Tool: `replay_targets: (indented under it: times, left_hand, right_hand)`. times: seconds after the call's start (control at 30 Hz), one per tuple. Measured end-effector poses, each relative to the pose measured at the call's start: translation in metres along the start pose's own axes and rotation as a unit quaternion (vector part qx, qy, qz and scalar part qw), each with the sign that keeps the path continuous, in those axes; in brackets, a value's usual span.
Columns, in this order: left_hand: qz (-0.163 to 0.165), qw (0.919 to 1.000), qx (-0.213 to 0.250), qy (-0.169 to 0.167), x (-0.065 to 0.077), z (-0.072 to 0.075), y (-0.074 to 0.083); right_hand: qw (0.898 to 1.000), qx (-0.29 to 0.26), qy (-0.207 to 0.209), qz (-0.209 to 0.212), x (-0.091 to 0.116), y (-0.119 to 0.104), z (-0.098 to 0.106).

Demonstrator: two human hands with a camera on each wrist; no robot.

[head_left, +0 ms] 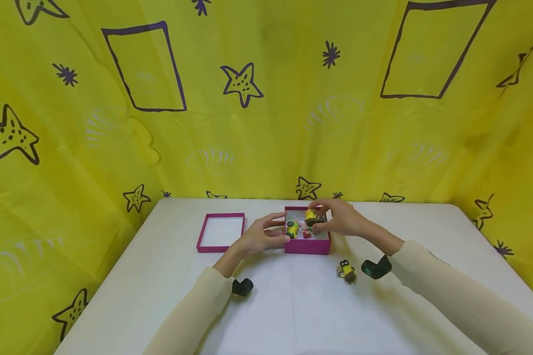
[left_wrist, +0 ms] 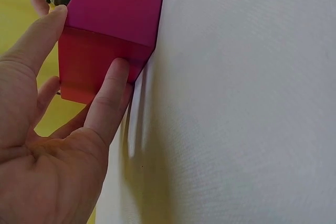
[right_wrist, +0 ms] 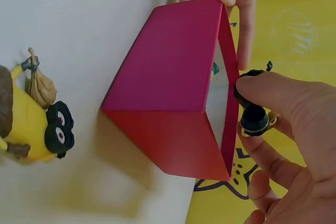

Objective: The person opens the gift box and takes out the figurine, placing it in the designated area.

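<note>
Right hand [head_left: 344,218] over the opening of a magenta, rectangular, open-topped box [head_left: 307,247]. Grip nearly closed: thumb and fingers pinch a small yellow figure with dark brown-black parts [head_left: 311,217]; the right wrist view shows its dark, cup-like end between the digits, just beyond the rim. Its yellow portion is hidden there.

Left hand [head_left: 263,235] at the box's left end. Grip spread wide, digits fairly straight, tips against the outer wall and corner; nothing lifted.

Inside the box, on a pale floor: a small yellow-and-green figure [head_left: 292,229] toward the left wall, and a small red-and-pale figure [head_left: 306,230] just beside it. Detail too small to read.

Box stands on a white-covered tabletop [head_left: 266,315]. Left of it, well apart, a shallow magenta-rimmed lid with white interior [head_left: 222,232]. Nearer the person, right of the box: a yellow figure with black goggles and brown lower part [head_left: 348,272], a tan, sack-like piece at its side. Behind, a yellow curtain [head_left: 275,143] with dark outlined stars.
</note>
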State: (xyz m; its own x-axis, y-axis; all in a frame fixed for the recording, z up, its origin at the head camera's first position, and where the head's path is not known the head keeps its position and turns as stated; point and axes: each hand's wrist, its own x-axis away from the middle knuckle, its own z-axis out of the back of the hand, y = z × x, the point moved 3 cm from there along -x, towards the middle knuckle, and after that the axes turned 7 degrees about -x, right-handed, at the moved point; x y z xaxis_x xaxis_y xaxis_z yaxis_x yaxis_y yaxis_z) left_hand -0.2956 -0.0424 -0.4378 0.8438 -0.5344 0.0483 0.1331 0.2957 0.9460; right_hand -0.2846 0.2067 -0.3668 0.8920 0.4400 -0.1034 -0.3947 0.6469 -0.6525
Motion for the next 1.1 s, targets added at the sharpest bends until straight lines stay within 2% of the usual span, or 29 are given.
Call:
replay_targets:
  times: [0.23,0.73,0.83,1.1]
  left_hand:
    - [-0.004,1.0000,-0.004,-0.003,0.000,0.000,0.000]
    - [-0.004,1.0000,0.003,0.002,0.002,0.000,0.002]
    - [-0.005,1.0000,0.005,0.003,0.002,0.000,0.002]
    - [-0.006,1.0000,0.003,0.002,0.001,0.000,0.000]
  right_hand:
    - [1.000,-0.013,-0.002,0.019,0.015,0.001,0.010]
    - [1.000,-0.004,0.004,0.008,0.058,0.010,0.032]
    - [1.000,-0.006,0.002,0.001,0.067,0.013,0.035]
    - [1.000,-0.018,0.004,0.012,0.090,0.020,0.036]
